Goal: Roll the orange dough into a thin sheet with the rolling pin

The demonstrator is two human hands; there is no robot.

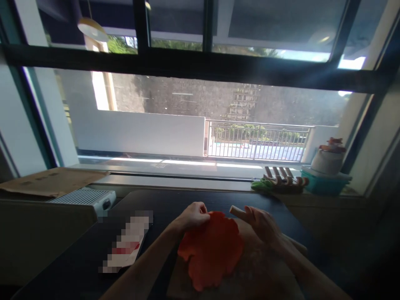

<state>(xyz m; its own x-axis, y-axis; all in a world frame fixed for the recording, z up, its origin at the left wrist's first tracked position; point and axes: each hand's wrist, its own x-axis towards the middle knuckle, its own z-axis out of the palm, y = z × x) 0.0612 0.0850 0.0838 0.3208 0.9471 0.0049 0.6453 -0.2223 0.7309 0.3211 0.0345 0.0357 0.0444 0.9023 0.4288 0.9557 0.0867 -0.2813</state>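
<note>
A flattened orange-red sheet of dough (215,250) with an uneven, wavy edge lies on a light board (259,266). At its upper left edge, my left hand (195,216) has its fingers curled, pinching the rim of the sheet. My right hand (264,225) is wrapped around a pale wooden rolling pin (238,212), whose far end points up and left beside the dough. The pin's other end comes out beneath my right forearm. It is held to the right of the sheet, over or near the board; whether it touches the board is hidden.
The board rests on a dark table (165,204). To the left lies a blurred packet (128,246). A brown paper sheet (53,181) sits by a white vented unit (84,198). Along the windowsill stand a brown slatted rack (283,180) and a teal container (326,183).
</note>
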